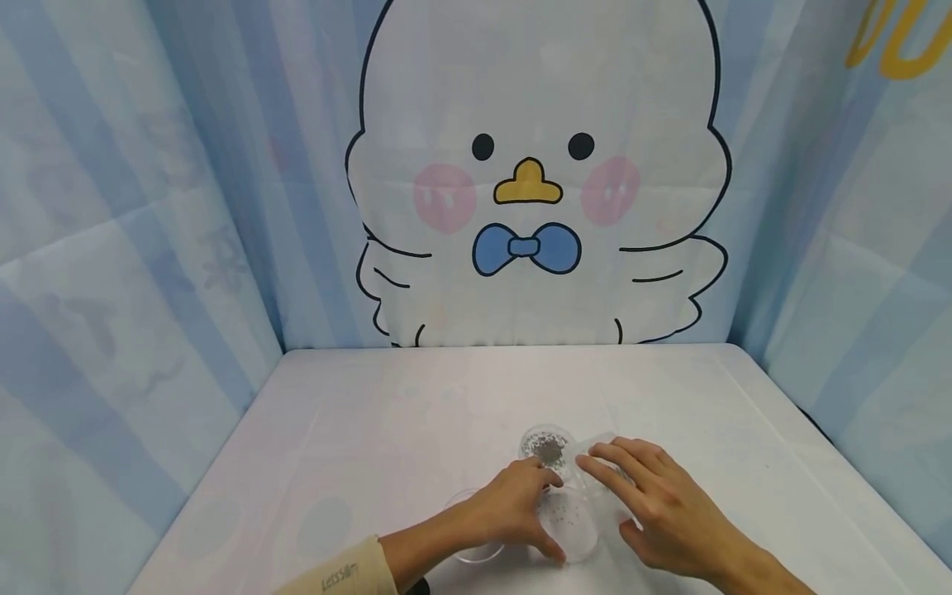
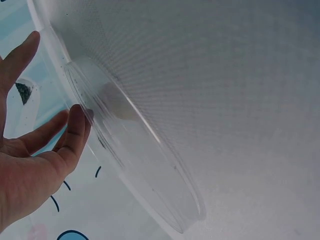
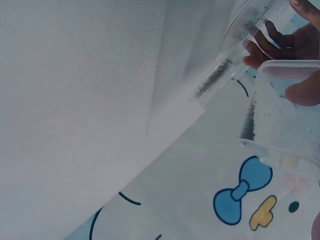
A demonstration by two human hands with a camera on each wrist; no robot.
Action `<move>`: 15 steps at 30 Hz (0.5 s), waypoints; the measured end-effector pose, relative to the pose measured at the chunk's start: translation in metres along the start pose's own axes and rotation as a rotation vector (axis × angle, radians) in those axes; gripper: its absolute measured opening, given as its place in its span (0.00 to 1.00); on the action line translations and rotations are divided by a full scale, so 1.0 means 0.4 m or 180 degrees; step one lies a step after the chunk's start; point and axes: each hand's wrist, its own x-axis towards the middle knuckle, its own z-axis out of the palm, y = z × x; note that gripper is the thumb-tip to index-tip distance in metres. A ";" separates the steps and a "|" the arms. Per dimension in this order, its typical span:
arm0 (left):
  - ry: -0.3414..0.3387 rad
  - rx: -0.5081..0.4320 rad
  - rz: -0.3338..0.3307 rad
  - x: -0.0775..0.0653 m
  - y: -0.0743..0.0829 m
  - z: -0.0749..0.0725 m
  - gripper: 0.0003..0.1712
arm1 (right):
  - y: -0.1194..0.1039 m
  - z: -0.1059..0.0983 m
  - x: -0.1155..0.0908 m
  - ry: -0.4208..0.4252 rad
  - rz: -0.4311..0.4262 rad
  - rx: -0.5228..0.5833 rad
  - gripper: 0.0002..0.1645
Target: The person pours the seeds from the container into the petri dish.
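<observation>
When looking from the right wrist, find the clear box (image 3: 285, 125) tilted, pinched between thumb and fingers of the right hand (image 1: 658, 500), with dark grains (image 3: 248, 122) banked along one edge. Cannot tell whether lifted or touching the bench (image 1: 372, 430). Just beside it, see the front dish (image 1: 582, 529), thinly specked, with the left hand (image 1: 513, 508) curled round it, thumb near one side and fingers near the other; cannot tell how firmly. Directly behind, note the back dish (image 1: 568, 440) with its dark pile; under the left wrist, the left dish (image 2: 145, 160). Likely to scatter over the bench if tipped too steeply or past a rim, being so loose and fine. Also likely to slide or upset a dish by brushing it, with everything so crowded and see-through.
</observation>
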 end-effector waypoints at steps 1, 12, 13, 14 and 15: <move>-0.0004 -0.0007 -0.0015 0.001 -0.002 0.000 0.46 | 0.001 -0.001 0.001 -0.0003 -0.0003 -0.0003 0.60; -0.0018 -0.0023 -0.0043 -0.003 0.006 -0.008 0.46 | 0.003 -0.001 0.003 -0.0013 -0.0028 -0.0038 0.61; -0.0021 -0.0024 -0.0039 -0.004 0.006 -0.009 0.46 | 0.003 -0.001 0.002 -0.0009 -0.0031 -0.0043 0.61; -0.0022 -0.0022 -0.0036 -0.005 0.007 -0.009 0.46 | 0.002 -0.001 0.001 -0.0006 -0.0032 -0.0047 0.61; -0.0020 -0.0018 -0.0032 -0.005 0.007 -0.009 0.46 | 0.002 -0.001 0.001 -0.0002 -0.0030 -0.0049 0.61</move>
